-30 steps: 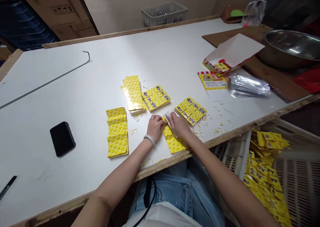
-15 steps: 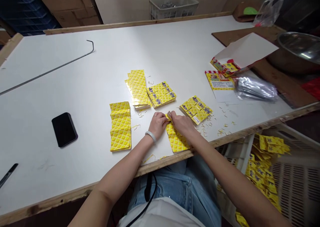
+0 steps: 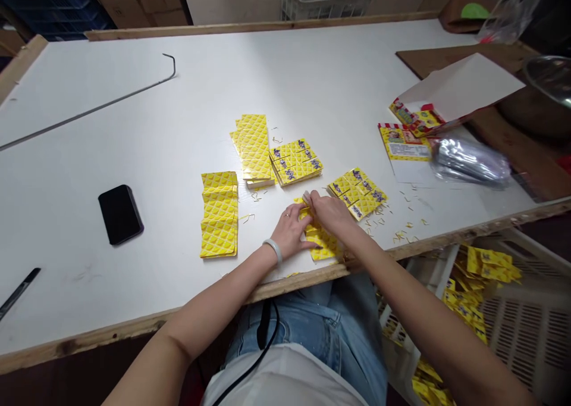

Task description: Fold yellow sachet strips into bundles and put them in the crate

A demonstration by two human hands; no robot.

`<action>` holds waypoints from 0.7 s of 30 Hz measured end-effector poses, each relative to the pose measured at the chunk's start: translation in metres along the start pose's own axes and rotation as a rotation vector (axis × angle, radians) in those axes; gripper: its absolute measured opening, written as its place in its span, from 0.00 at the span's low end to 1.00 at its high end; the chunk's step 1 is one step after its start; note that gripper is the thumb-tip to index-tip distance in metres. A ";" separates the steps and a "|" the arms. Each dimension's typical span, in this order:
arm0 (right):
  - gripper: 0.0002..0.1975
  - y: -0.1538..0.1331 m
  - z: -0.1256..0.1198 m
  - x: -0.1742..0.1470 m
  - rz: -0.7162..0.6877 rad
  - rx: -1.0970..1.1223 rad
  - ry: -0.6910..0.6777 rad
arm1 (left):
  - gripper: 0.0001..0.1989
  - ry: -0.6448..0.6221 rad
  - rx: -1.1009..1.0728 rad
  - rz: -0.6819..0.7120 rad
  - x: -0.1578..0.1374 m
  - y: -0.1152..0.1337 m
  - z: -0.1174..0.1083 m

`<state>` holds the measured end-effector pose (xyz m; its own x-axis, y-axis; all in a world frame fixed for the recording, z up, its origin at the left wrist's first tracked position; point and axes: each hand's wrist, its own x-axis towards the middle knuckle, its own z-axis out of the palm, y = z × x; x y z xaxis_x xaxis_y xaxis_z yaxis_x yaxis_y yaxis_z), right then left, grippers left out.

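A yellow patterned card sheet (image 3: 325, 248) lies at the table's front edge under both hands. My left hand (image 3: 289, 232) rests on its left side, with fingers and thumb spread apart. My right hand (image 3: 331, 214) is closed at the sheet's upper part; something small and pale shows at its fingertips, too little of it to name. Just right of that hand is a stack of yellow cards with small printed figures (image 3: 358, 193). A similar card stack (image 3: 296, 162) lies beyond the hands, touching a pile of yellow strips (image 3: 255, 147). Further left sit creased yellow sheets (image 3: 219, 215).
A phone (image 3: 120, 214), a dark knife-like tool (image 3: 18, 293) and a long hooked rod (image 3: 98, 106) lie to the left. Thin yellow scraps (image 3: 404, 234) litter the right front. Beyond are a clear plastic packet (image 3: 470, 161) and an open carton (image 3: 464, 87). A crate (image 3: 526, 322) holds yellow pieces below.
My left hand has gone from pinching the sheet's upper edge to lying spread on it. My right hand stays closed near the top. The view has shifted slightly.
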<state>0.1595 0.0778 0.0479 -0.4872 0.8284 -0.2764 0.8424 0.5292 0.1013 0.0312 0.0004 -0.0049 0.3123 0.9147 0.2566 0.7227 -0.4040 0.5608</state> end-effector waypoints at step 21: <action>0.16 -0.019 0.007 -0.015 0.139 -0.005 0.022 | 0.04 0.077 0.070 -0.058 0.008 -0.004 0.014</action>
<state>0.1526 0.0541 0.0432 -0.3709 0.8976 -0.2381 0.9010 0.4100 0.1420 0.0394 0.0093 -0.0156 0.2226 0.9319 0.2865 0.7799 -0.3465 0.5211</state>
